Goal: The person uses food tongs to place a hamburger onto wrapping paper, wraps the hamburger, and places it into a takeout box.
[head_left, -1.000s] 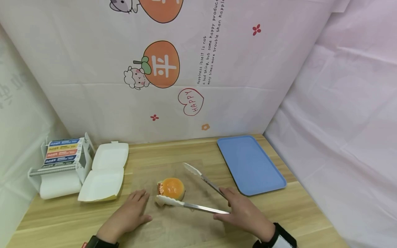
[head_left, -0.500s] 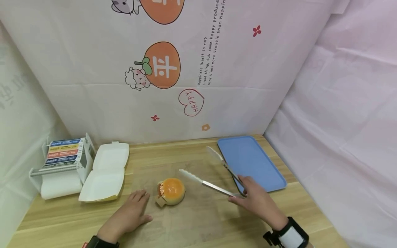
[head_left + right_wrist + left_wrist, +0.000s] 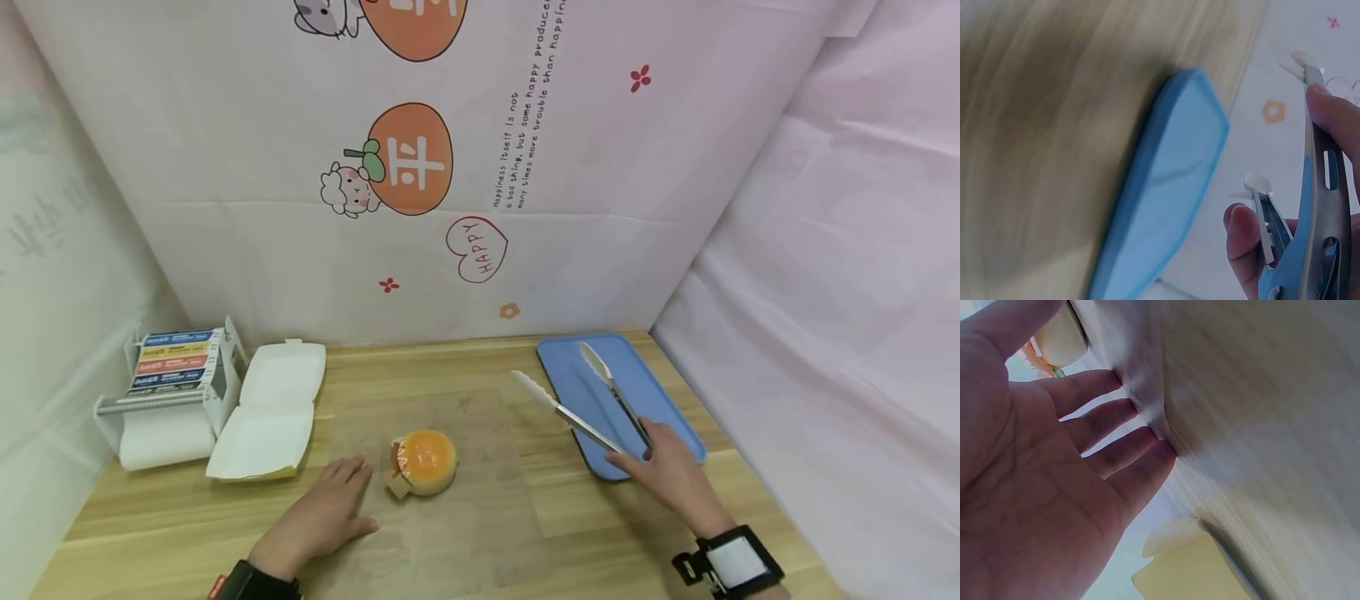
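Note:
My right hand [image 3: 671,471] grips a pair of metal tongs [image 3: 1322,187] with whitish tips. The tongs' arms are spread, with nothing between them, above the blue tray [image 3: 573,392]. Left of the middle, a toy-like burger [image 3: 429,462] with a glossy orange bun top sits on a thin brownish sheet of paper [image 3: 480,533]. My left hand [image 3: 318,517] lies beside the burger, fingers extended, apart from it. In the left wrist view its fingertips [image 3: 1163,450] touch the paper at its edge.
A white lidded takeaway box [image 3: 262,433] lies unfolded at the back left. Beside it stands a white roll dispenser [image 3: 168,400] with coloured boxes on top. A printed white cloth [image 3: 570,275] hangs behind the wooden table [image 3: 112,533].
My right hand has carried the spread tongs away from the burger, to the right and over the blue tray. The burger stays on the paper. My left hand keeps its place beside it.

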Demonstrator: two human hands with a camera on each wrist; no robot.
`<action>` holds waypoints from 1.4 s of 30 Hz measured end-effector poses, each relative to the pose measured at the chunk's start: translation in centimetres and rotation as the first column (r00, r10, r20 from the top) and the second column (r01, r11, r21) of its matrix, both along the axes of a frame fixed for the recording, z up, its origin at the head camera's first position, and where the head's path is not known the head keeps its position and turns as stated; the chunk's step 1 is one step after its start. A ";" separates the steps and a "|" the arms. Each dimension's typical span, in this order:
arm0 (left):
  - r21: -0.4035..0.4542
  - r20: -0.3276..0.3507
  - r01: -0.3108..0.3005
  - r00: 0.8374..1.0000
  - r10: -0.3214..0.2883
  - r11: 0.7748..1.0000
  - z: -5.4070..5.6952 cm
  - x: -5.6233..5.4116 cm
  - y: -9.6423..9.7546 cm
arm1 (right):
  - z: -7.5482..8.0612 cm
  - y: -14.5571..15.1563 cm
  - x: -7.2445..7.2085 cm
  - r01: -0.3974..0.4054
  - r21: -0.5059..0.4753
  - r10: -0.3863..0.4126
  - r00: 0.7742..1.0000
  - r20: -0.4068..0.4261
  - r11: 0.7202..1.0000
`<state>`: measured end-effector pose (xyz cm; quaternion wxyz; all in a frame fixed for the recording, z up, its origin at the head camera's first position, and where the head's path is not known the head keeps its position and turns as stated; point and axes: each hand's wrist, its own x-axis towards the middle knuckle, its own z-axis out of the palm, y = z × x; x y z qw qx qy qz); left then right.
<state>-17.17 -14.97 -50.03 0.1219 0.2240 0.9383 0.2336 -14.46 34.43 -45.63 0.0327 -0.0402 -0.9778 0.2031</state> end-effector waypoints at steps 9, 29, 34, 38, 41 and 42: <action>-0.017 0.005 -0.009 1.000 0.009 1.000 0.0 0.0 -0.2 | -1.5 2.5 -0.5 0.064 0.011 -0.064 0.997 0.036 0.998; -0.008 -0.006 -0.018 1.000 0.018 1.000 -0.4 0.2 0.1 | -3.8 5.2 -0.9 0.157 0.025 -0.158 0.985 0.064 0.987; 0.003 -0.019 -0.008 1.000 0.008 1.000 -0.6 0.2 0.3 | -4.1 5.5 -0.7 0.163 0.059 -0.166 0.984 0.059 0.985; 0.009 -0.022 -0.012 1.000 0.013 1.000 -0.6 0.2 0.2 | -4.3 5.6 -0.7 0.150 0.092 -0.152 0.988 0.022 0.984; 0.009 -0.026 -0.015 1.000 0.015 1.000 -0.6 0.2 0.1 | -4.5 5.6 -0.8 0.148 0.098 -0.149 0.989 0.007 0.984; 0.007 -0.027 -0.015 1.000 0.016 1.000 -0.5 0.2 0.1 | -4.6 5.6 -0.8 0.148 0.096 -0.149 0.989 0.005 0.984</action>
